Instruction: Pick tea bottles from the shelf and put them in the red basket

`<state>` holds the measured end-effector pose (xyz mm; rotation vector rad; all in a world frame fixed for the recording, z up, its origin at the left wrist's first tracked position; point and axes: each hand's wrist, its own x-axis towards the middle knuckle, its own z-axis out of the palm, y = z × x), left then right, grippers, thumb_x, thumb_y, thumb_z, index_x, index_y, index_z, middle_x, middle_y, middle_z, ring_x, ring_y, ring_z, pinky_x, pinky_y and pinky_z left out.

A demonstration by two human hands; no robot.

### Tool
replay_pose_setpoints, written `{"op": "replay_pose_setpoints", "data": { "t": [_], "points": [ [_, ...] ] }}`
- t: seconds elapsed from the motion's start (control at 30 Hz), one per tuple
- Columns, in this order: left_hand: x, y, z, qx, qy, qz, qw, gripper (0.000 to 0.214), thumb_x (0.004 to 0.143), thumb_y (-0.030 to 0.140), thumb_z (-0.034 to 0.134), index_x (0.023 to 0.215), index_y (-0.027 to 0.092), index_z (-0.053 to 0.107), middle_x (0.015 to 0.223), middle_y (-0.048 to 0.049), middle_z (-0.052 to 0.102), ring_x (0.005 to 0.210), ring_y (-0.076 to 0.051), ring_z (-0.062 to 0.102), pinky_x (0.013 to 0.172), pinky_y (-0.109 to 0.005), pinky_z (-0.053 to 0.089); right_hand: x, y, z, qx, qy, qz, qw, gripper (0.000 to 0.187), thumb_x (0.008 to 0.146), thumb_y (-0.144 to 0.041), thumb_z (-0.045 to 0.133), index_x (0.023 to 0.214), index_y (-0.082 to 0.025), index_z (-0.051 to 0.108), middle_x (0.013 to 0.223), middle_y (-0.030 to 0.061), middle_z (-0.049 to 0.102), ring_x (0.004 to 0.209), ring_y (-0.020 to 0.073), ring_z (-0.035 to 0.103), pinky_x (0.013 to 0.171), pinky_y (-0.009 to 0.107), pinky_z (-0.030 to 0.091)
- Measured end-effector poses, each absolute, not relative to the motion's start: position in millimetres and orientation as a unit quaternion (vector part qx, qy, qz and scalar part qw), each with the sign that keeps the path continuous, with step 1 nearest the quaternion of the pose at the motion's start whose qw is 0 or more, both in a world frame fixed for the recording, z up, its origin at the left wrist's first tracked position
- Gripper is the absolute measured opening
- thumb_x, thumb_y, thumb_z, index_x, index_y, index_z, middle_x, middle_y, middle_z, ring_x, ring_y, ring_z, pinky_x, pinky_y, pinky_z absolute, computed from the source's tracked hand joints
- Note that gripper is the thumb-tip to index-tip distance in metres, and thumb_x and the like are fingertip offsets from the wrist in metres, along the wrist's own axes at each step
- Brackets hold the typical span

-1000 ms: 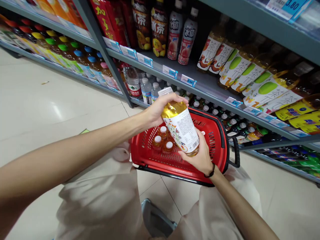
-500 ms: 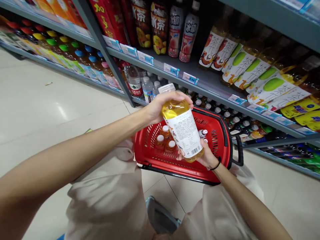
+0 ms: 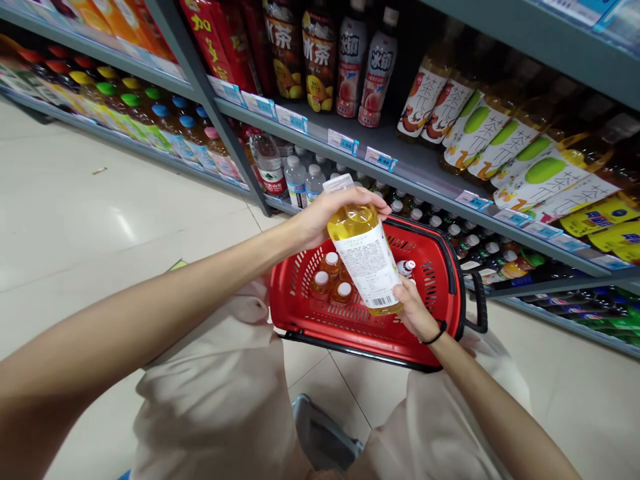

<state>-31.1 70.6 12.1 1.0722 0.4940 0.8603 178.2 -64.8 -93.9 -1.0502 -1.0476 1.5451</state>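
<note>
"Head view, middle of the frame: what sits there?"

"A bottle (image 3: 364, 257) of yellow drink, tilted, its white cap (image 3: 337, 182) toward the upper left and its base toward the lower right. The white label with the barcode faces the camera."

"Who has hold of it?"

"Both hands. The left hand (image 3: 325, 220) comes in from the left edge, and its fingers (image 3: 367, 200) are wrapped over the bottle's shoulder just under the cap. The right hand (image 3: 417, 313) comes up from the lower right, and its fingers (image 3: 404, 291) are clamped on the base beside the barcode. A dark band (image 3: 436, 335) circles that wrist."

"And behind the bottle?"

"A red basket (image 3: 300, 320) with a black handle (image 3: 477, 300), directly beneath it. Small white-capped bottles (image 3: 331, 277) stand inside, left of the held one, and another cap shows to its right. The basket's near edge lies just above the person's pale trousers (image 3: 215, 387); whether it rests on them I cannot tell."

"Further out?"

"A grey shelf (image 3: 410, 170) with blue price tags (image 3: 380, 159) crosses the upper frame, packed with tea and water bottles. Pale floor tiles (image 3: 100, 213) fill the left."
</note>
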Motion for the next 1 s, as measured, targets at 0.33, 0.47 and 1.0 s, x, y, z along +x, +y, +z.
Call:
{"op": "replay_pose_setpoints", "data": {
  "t": [0.33,0.47,1.0],
  "points": [
    [-18,71,-2,0.380,0.328,0.433,0.748,0.026,0.081,0.040,0.077,0.089,0.016,0.071,0.090,-0.0029,0.075,0.079,-0.014,0.067,0.082,-0.028,0.052,179,-59,-100,-0.551,-0.443,0.452,0.544,0.074,0.066,-0.042,0.095,0.127,-0.016,0.063,0.127,0.0124,0.072,0.114,0.0281,0.069,0.101,0.040,0.057],
    [-15,69,-3,0.371,0.337,0.446,0.742,0.028,0.078,0.036,0.076,0.094,0.013,0.074,0.087,-0.0034,0.074,0.079,-0.014,0.066,0.079,-0.027,0.051,180,-59,-96,-0.540,-0.429,0.470,0.551,0.071,0.065,-0.037,0.097,0.125,-0.019,0.065,0.128,0.0088,0.072,0.115,0.0260,0.069,0.102,0.037,0.056],
    [-23,55,10,0.402,0.276,0.383,0.785,0.040,0.073,0.040,0.078,0.103,0.013,0.077,0.108,-0.0111,0.078,0.100,-0.024,0.073,0.097,-0.037,0.057,179,-62,-83,-0.368,-0.299,0.820,0.321,0.088,0.080,-0.089,0.048,0.119,-0.011,0.064,0.081,0.0117,0.072,0.062,0.0229,0.066,0.042,0.027,0.050]
  ]
}}
